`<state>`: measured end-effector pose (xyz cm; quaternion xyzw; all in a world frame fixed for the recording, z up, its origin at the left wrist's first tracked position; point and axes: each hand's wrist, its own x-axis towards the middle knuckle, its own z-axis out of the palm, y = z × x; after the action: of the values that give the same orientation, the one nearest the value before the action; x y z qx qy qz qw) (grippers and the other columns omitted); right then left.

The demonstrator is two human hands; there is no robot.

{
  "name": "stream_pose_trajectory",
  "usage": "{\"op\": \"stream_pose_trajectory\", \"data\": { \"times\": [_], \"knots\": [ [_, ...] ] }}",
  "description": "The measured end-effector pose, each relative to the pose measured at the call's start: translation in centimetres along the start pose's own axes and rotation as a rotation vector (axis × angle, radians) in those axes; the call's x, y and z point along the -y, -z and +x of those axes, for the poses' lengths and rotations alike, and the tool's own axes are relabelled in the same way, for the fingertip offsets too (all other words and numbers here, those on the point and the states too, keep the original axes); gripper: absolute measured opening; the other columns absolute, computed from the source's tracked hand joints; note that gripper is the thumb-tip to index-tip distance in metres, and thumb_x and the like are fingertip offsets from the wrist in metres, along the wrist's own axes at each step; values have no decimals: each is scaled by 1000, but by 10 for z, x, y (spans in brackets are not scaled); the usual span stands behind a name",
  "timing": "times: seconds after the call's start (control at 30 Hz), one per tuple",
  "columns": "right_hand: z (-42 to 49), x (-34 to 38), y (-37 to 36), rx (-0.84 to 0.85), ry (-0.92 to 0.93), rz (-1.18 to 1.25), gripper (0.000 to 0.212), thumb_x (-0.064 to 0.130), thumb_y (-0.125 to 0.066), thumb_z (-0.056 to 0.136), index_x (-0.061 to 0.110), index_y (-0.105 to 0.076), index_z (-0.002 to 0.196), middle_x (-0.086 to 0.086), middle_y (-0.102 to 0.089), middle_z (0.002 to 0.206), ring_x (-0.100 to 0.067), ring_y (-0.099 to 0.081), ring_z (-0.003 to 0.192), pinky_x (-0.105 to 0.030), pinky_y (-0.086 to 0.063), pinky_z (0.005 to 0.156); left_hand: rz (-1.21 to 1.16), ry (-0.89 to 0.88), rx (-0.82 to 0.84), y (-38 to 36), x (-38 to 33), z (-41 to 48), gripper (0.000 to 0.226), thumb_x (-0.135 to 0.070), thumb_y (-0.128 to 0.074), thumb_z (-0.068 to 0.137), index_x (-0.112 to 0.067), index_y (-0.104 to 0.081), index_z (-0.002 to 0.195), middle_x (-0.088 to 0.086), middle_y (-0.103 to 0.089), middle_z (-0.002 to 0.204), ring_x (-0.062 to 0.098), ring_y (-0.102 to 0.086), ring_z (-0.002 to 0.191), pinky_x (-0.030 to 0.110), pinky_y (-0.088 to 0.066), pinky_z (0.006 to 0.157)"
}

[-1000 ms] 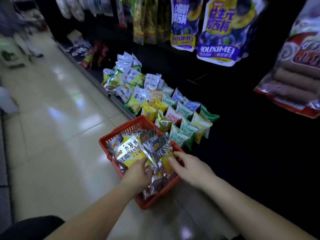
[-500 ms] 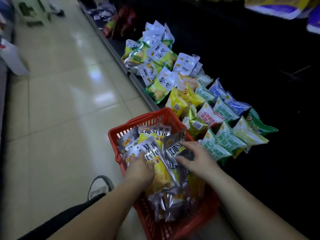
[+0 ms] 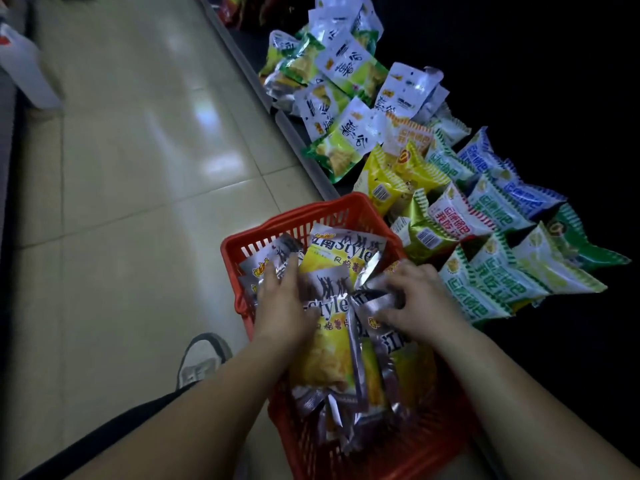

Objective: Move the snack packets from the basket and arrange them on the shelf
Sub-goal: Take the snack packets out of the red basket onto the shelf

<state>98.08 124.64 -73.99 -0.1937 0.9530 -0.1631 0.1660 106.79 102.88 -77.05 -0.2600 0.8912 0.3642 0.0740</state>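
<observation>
In the head view, the red basket stands on the tiled floor, touching the front edge of the low shelf. The snack packets, silver and yellow, are inside the basket, in a loose pile that covers most of it.

The left hand is over the left side of the basket. Its fingers are nearly straight and rest flat on the top packets. The right hand is over the right side of the basket. Its fingers are curled and grip the silver top edge of one of the snack packets.

To the right of the basket, striped packets in green, blue, red and yellow stand in rows on the shelf. Beyond the basket, farther along the shelf, lie white and green packets. To the left of the basket, near its close corner, a shoe is on the floor.
</observation>
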Motion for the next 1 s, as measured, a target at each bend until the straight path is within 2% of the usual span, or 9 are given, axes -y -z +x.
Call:
{"op": "stream_pose_trajectory", "data": {
  "times": [0.13,0.27,0.37,0.47,0.57,0.67,0.73,0.83,1.0],
  "knots": [
    [-9,-1,-2,5,24,-3,27,47,-80,81,36,-68,103,16,-28,162,-17,-5,153,-48,-25,119,-72,39,21,-3,3,7,113,-33,-89,65,-24,-25,157,-8,-65,119,22,-63,110,44,-57,94],
    [-8,6,-2,32,47,59,20,34,-73,91,21,-68,105,1,-46,156,-18,-17,155,-43,-11,126,-141,-36,71,4,0,4,53,-24,-85,79,-24,-63,127,-16,-64,120,12,-65,104,28,-53,89],
    [-6,8,3,-7,111,53,12,31,-71,91,25,-61,94,5,-65,126,-20,-45,138,-47,-10,127,-211,-81,78,12,-3,1,49,-17,-67,92,-25,-59,139,-6,-63,134,17,-66,111,28,-52,89],
    [-11,17,21,-83,135,41,20,32,-70,92,29,-51,87,17,-52,79,-23,-58,99,-45,-18,125,-272,-117,84,24,-12,-8,40,-12,-62,94,-35,-63,127,4,-66,127,22,-72,81,29,-55,59],
    [-25,28,38,-217,183,-6,18,35,-68,93,28,-52,96,9,-62,78,-25,-60,95,-41,-27,120,-264,-160,56,39,-25,-25,40,-14,-66,94,-45,-56,117,-4,-61,121,12,-61,53,28,-49,46],
    [-48,40,55,-315,209,-13,19,29,-70,93,24,-56,105,6,-67,78,-25,-62,88,-38,-44,90,-193,-237,-12,56,-43,-51,28,-18,-66,95,-40,-51,103,-7,-66,111,19,-68,72,41,-60,61],
    [-65,48,69,-386,231,-5,20,27,-72,92,23,-57,105,7,-62,73,-25,-60,78,-33,-37,65,-143,-296,-18,69,-51,-68,25,-18,-66,95,-38,-52,98,-7,-69,101,19,-69,84,46,-61,73],
    [-93,63,90,-397,220,30,17,30,-70,94,24,-58,104,7,-64,76,-23,-60,71,-30,-33,59,-101,-407,-9,96,-61,-93,23,-18,-69,95,-40,-66,97,-20,-65,97,8,-65,91,33,-59,80],
    [-147,69,115,-392,70,207,14,33,-69,95,38,-56,98,21,-68,88,-6,-65,82,-33,-53,66,-78,-622,-87,123,-72,-136,27,-13,-70,93,-35,-79,107,-22,-69,100,-2,-65,95,12,-49,81]
  ]
}}
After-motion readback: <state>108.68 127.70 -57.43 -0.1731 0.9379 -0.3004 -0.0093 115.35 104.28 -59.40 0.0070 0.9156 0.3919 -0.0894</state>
